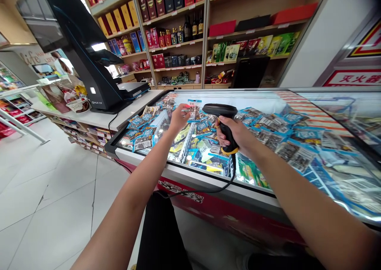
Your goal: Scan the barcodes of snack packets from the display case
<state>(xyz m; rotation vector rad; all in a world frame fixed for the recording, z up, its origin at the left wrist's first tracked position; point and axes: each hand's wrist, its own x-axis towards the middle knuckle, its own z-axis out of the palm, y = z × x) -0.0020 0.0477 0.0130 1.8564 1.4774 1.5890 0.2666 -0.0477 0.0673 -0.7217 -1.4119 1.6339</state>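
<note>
My right hand [232,133] is wrapped around the grip of a black and yellow barcode scanner [219,110], its head turned to the left. A black cable runs down from the scanner's handle. To the left, my left hand [180,118] pinches a small snack packet [194,112] with a blue top edge. Red light shows on my left fingertips, in front of the scanner's head. Beneath both hands lie many similar blue-edged snack packets [269,121] on the glass top of a chest freezer [184,167].
A black checkout terminal [86,56] stands on the counter [122,117] at left. Shelves [175,12] of boxes and bottles line the back wall. White wire baskets [188,141] and bagged goods show through the freezer glass. Tiled floor [59,190] lies at left.
</note>
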